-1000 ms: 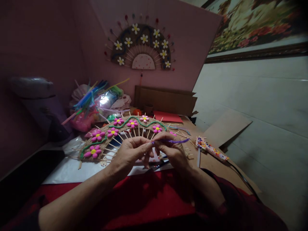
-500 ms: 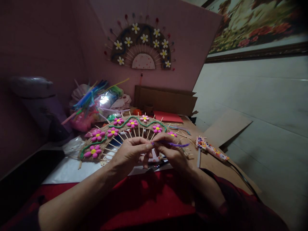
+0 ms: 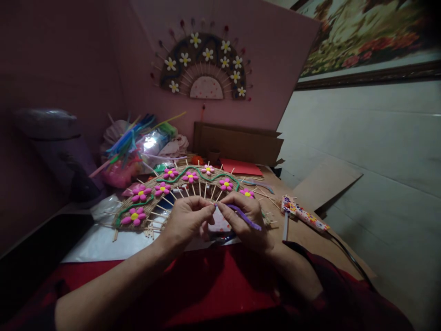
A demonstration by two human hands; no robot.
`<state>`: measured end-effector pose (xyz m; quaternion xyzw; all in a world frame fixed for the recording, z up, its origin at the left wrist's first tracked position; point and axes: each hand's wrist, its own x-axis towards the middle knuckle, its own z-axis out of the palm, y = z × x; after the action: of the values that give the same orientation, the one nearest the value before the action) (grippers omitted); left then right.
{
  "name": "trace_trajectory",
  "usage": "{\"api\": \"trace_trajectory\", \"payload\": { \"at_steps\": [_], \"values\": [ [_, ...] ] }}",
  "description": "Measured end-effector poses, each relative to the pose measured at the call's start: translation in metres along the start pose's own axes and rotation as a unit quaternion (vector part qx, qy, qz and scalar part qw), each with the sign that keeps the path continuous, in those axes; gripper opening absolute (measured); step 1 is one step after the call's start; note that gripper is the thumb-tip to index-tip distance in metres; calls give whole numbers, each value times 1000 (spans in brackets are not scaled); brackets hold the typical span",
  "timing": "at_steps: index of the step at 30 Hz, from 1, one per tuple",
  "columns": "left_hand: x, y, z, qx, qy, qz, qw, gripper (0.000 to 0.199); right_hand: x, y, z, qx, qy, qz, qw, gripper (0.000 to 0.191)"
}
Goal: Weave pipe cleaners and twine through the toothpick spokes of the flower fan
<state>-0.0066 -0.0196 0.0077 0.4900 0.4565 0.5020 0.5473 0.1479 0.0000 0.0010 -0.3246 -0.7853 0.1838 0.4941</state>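
Note:
A purple pipe cleaner [image 3: 246, 218] is pinched at one end between the fingertips of both hands. My left hand [image 3: 188, 218] is closed, thumb and forefinger meeting at that end. Fingers of my right hand [image 3: 246, 223] are also closed on it, and the loose length lies across the back of this hand, pointing down to the right. Just beyond both hands is a half-round fan [image 3: 182, 177] of twine and wooden sticks, with pink flowers and a green wavy strip on it. My hands hide part of its lower right side.
A flower-patterned glue gun [image 3: 303, 214] with a cord lies on cardboard at right. Bundled colourful pipe cleaners [image 3: 132, 135] and plastic bags are at back left. Red paper [image 3: 241, 167] lies behind the fan. A finished fan [image 3: 203, 64] with white flowers hangs on the wall.
The free end of the purple pipe cleaner has swung from pointing right to pointing down over my right hand. Both hands keep their pinch, with slight finger movement.

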Motion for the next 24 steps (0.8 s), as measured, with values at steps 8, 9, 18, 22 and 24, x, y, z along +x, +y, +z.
{"api": "trace_trajectory", "payload": {
  "at_steps": [8, 9, 18, 22, 24],
  "values": [
    [-2, -5, 1, 66, 28, 61, 996, 22, -4, 2, 4, -75, -14, -122, 990, 11],
    [-3, -4, 2, 69, 22, 64, 995, 22, -4, 2, 4, -74, -1, -107, 992, 11],
    [-4, 4, -2, 16, -14, 54, 998, 26, -2, -1, 0, 10, 11, 3, 1000, 11],
    [-2, 1, -5, -36, -35, -4, 999, 28, -2, 3, 1, 69, -10, 6, 998, 9],
    [-1, 0, -7, -55, -42, -27, 997, 28, -2, 3, 0, 77, -17, -14, 997, 9]
  ]
}}
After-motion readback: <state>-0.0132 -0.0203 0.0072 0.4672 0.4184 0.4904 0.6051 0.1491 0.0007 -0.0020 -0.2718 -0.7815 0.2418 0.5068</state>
